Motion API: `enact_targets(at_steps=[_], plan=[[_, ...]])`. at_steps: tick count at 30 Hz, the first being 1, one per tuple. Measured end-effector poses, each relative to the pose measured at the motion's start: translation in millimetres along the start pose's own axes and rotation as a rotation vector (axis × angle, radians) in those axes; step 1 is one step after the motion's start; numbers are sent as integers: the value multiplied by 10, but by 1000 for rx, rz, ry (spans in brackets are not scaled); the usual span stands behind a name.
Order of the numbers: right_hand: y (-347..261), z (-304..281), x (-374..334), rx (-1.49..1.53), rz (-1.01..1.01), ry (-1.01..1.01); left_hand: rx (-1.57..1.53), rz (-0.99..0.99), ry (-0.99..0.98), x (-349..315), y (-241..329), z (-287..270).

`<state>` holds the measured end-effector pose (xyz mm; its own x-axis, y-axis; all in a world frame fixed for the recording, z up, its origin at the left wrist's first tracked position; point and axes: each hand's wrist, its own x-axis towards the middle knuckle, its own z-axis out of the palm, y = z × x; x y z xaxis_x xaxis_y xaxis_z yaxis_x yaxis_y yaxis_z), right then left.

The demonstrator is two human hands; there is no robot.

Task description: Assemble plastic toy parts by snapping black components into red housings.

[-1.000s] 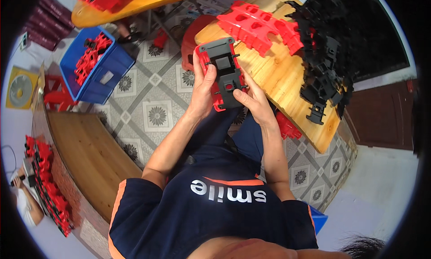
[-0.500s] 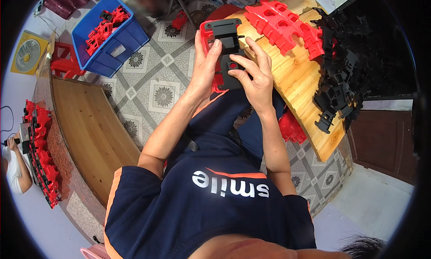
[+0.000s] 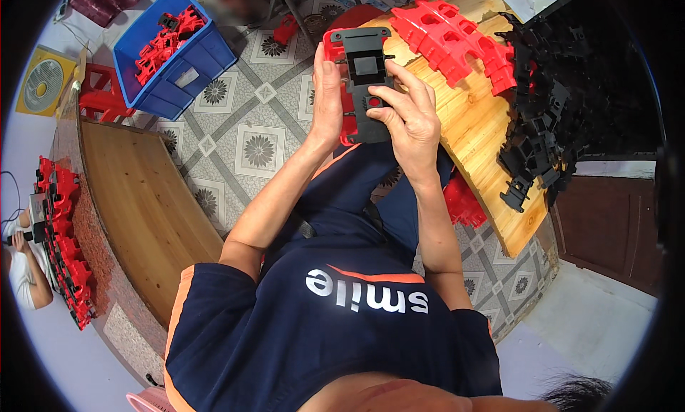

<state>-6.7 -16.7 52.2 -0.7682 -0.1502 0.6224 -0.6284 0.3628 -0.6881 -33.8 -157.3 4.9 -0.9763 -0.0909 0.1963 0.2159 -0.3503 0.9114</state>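
Observation:
In front of me I hold a plastic assembly: a black plate-like part [image 3: 367, 119] lying over a red plastic part [image 3: 347, 111] that shows along its left side. My left hand [image 3: 327, 102] grips the left edge of the assembly, its thumb pointing up along the side and its other fingers hidden behind. Against the lower right of the black part, my right hand [image 3: 412, 123] presses with thumb and bent fingers, close to a small red round spot. Its remaining fingers curl at the right edge.
On the wooden board [image 3: 464, 123] at right lie red plastic parts [image 3: 449, 37] and a heap of black parts [image 3: 535, 151]. A blue bin [image 3: 182, 84] holds more parts. Red-black pieces [image 3: 64, 241] line the ledge at left, near another person's arm [image 3: 36, 273].
The assembly has shifted slightly right. My left thumb has moved off the black part's face to its side. My right fingers stay at the lower right, and the other person's arms have moved a little.

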Motion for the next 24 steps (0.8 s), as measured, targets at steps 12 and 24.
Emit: enact_targets(at_steps=[12, 24], plan=[[-21, 16, -36, -73, -80, 15, -59, 7, 16, 0, 34, 71], [192, -49, -134, 201, 48, 38, -118, -48, -75, -86, 132, 61]])
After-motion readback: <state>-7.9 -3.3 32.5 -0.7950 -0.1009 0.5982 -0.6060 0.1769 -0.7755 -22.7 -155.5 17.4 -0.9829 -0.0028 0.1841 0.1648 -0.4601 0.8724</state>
